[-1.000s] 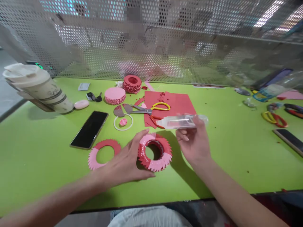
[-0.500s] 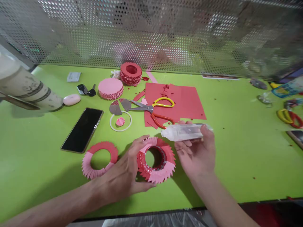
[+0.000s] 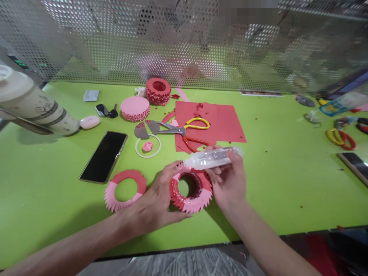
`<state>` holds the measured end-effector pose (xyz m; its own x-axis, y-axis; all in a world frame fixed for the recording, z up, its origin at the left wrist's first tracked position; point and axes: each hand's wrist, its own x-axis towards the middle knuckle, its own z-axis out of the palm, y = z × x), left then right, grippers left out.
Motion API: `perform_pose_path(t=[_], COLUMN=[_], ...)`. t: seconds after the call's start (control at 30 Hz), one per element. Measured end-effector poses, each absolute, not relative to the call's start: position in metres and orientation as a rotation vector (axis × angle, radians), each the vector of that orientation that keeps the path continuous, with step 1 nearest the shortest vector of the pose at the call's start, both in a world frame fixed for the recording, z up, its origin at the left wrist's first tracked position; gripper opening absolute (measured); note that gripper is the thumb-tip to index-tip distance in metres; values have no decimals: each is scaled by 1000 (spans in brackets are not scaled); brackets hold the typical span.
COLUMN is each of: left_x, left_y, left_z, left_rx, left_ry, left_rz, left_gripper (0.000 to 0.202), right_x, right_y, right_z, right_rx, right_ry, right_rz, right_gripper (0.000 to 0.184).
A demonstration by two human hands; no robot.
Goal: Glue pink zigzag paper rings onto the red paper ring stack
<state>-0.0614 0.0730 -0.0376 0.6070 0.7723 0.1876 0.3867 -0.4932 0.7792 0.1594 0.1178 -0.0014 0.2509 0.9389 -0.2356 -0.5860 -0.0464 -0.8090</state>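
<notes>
My left hand (image 3: 161,199) grips a red and pink paper ring (image 3: 198,201) from its left side, thumb at the near edge and fingers at the far edge. The ring is thick, with a zigzag rim and wet, shiny glue on its top. In my right hand (image 3: 230,180) is a clear glue bottle (image 3: 211,158), tilted with its nozzle pointing left, at the ring's far edge. A flat red and pink pleated paper ring (image 3: 140,180) lies on the table beside my left forearm.
Yellow and red handled scissors (image 3: 179,130) lie open on red paper sheets (image 3: 227,122). Behind are a pink paper disc stack (image 3: 135,107) and a red ring stack (image 3: 158,91). At left are a phone (image 3: 104,157) and a tumbler (image 3: 37,103). A perforated metal screen (image 3: 143,46) borders the back.
The glue bottle in my right hand has moved left and its nozzle has come to the ring's far edge. My left hand keeps its hold on the ring. The camera view has shifted slightly.
</notes>
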Motion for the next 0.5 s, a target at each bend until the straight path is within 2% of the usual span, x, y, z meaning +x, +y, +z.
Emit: perform_pose_path(t=[0.07,0.23,0.5], left_x=[-61,-62,-62], left_y=[73,74,76], left_z=[-41,-48,-49], left_rx=[2112,1978,1871], left_ry=[920,984,1082], left_rz=[735,726,671], left_gripper=[111,139,133], right_x=[159,166,173], right_y=[117,116,113], right_z=[0,3,17], right_rx=[-997,-1024,-1101], right_ry=[-467,-576,-909], right_rz=[1304,1218,1190], right_gripper=[29,24,18])
